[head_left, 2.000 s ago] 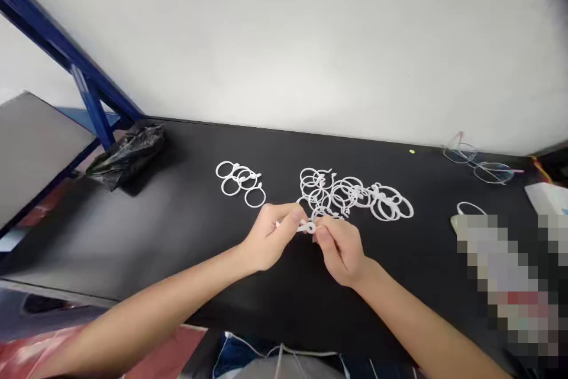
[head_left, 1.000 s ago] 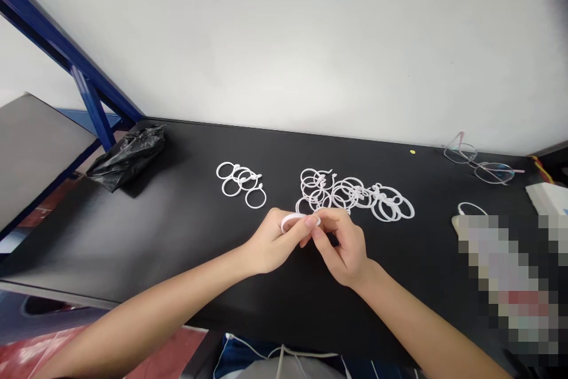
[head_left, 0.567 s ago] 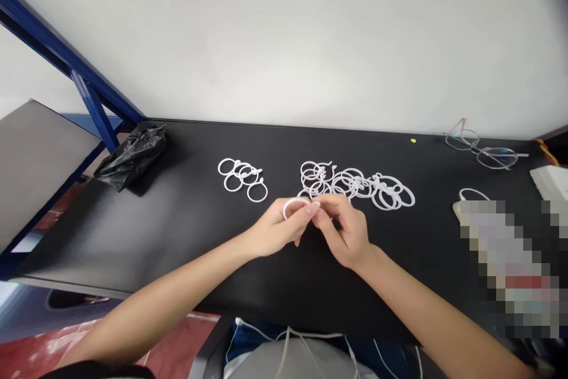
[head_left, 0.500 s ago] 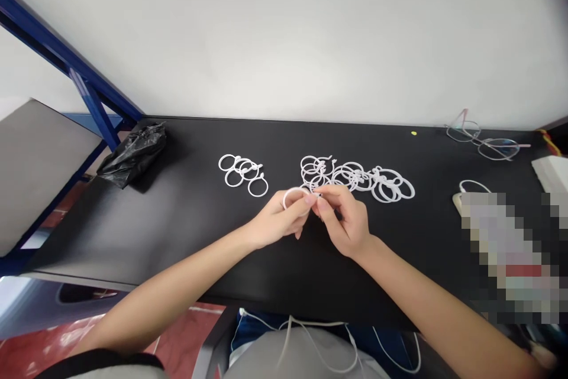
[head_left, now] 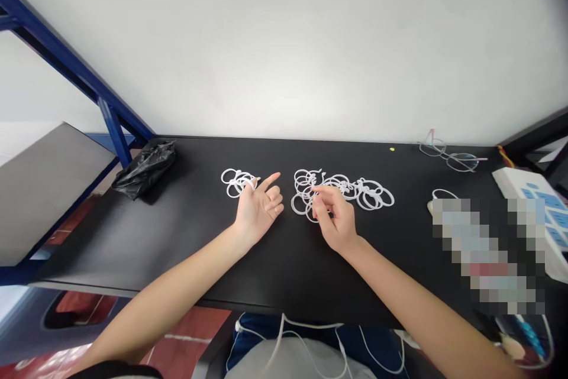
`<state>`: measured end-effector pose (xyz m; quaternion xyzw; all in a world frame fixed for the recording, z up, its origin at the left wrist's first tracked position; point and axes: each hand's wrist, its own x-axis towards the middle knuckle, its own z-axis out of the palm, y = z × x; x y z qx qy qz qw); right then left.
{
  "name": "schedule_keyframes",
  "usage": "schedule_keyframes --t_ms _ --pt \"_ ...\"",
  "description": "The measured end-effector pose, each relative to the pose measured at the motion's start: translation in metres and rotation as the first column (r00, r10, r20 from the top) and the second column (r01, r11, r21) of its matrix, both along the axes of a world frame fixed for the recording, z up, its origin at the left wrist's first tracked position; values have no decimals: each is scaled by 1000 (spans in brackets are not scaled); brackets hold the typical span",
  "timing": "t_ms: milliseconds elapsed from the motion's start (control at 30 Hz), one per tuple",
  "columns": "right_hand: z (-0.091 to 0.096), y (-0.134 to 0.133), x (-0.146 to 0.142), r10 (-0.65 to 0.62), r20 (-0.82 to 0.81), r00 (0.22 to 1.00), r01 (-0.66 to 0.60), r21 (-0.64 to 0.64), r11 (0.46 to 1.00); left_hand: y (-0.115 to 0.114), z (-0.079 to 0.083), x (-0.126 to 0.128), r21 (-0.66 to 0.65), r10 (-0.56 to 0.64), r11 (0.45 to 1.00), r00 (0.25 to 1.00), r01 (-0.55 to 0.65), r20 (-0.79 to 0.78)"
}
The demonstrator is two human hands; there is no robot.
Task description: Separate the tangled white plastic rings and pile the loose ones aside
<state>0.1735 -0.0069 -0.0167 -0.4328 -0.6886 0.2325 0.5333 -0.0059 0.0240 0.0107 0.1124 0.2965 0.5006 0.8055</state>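
Observation:
My left hand (head_left: pixel 260 209) is turned palm up, index finger stretched out and the others loosely curled. Its thumb is beside a small group of white plastic rings (head_left: pixel 229 176) on the left, partly covering them. Further right, a larger tangle of white rings (head_left: pixel 375 196) with small knobbed ends lies on the black table. My right hand (head_left: pixel 336 218) is at the near edge of this tangle, thumb and fingers closed together beside a ring (head_left: pixel 298 204). What is between those fingertips, if anything, cannot be made out.
A crumpled black plastic bag (head_left: pixel 146 169) lies at the table's far left, by a blue metal frame (head_left: pixel 113 130). Eyeglasses (head_left: pixel 461 161), a blurred-out phone-like object (head_left: pixel 477 255) and a white box (head_left: pixel 510 184) are on the right. White cables (head_left: pixel 280 340) hang over my lap.
My hands were together on one white ring; now they are apart. The left has moved left to the small group and opened. The view has shifted slightly right.

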Motion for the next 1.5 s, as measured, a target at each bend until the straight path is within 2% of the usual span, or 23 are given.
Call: schedule_keyframes --t_ms 200,400,900,1067,1167,1267,1400,1500 --pt "-1 1 1 -31 36 999 32 -7 999 2 -2 0 -66 40 997 999 -38 33" --pt "-2 1 1 -10 34 999 11 -29 1000 2 0 1 -116 90 989 996 -88 9" --pt "1 3 8 -55 -1 999 55 -18 998 -8 7 4 -159 32 987 998 -24 46" --pt "3 4 12 -125 20 992 124 4 992 -8 5 5 -181 -10 983 999 18 43" --pt "5 7 13 -188 76 979 180 102 978 -6 5 5 -170 -41 984 998 48 41" --pt "3 13 14 -206 201 958 164 207 965 -4 4 5 -150 -82 985 996 87 39" --pt "-4 19 17 -213 375 902 164 161 973 -5 4 5 -122 -140 982 990 141 22" --pt "-8 19 19 -223 428 876 187 125 974 -7 2 7 -94 -198 976 980 195 -17"
